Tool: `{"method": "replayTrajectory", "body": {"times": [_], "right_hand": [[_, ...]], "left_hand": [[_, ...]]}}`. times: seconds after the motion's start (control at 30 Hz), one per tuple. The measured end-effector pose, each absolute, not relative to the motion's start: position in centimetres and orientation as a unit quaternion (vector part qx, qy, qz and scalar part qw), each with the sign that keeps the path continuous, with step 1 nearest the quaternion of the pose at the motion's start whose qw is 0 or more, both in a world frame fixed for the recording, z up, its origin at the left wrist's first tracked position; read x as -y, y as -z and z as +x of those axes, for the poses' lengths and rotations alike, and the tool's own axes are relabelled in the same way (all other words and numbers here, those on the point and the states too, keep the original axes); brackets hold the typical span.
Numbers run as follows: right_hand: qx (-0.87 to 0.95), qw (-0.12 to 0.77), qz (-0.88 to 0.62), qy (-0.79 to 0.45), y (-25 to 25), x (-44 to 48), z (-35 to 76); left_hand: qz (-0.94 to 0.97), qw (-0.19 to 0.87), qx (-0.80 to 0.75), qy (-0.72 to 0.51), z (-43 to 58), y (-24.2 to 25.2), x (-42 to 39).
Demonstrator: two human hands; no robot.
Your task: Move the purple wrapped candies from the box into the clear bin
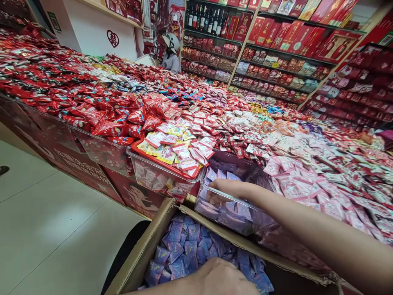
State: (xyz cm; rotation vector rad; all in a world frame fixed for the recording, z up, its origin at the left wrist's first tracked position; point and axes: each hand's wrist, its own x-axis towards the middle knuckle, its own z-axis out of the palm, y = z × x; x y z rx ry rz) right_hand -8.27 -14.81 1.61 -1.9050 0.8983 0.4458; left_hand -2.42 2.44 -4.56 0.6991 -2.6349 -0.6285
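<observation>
My left hand point(219, 278) is down in an open cardboard box point(144, 250), back of the hand up. Its fingers are hidden beneath the knuckles, among many small purple-blue candy packets point(190, 248). From the right, my right hand point(225, 189) reaches over the rim of a clear plastic bin point(236, 224) that stands just beyond the box. Seen partly through the bin wall, its fingers point down, loosely bent and apart, against the purple packets point(241, 211) inside. No packet shows clearly in its grasp.
A red-rimmed bin point(166, 164) of pink and yellow packets adjoins on the left. Red packets point(113, 119) and pink packets point(294, 178) heap the wide display. A person in a helmet point(172, 53) is at the far side, before stocked shelves point(211, 37). Tiled floor point(55, 213) lies left.
</observation>
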Motion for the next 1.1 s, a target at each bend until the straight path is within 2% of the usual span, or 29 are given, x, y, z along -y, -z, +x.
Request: {"method": "replayTrajectory", "body": {"times": [0.2,0.47,0.83,1.1], "right_hand": [[-0.380,0.445,-0.791,-0.180,-1.38,15.16,-8.36],[-0.345,0.468,-0.788,-0.204,-1.98,14.78,-8.24],[-0.369,0.328,-0.853,-0.169,-1.87,15.27,-8.25],[-0.355,0.289,-0.877,-0.148,-1.55,15.13,-8.07]], "left_hand": [[0.249,0.162,0.932,0.209,-2.33,4.23,-2.60],[0.247,0.153,0.936,0.200,-2.29,3.90,-2.56],[0.261,0.166,0.925,0.221,-2.29,4.13,-2.71],[0.251,0.165,0.932,0.204,-2.25,4.17,-2.67]]}}
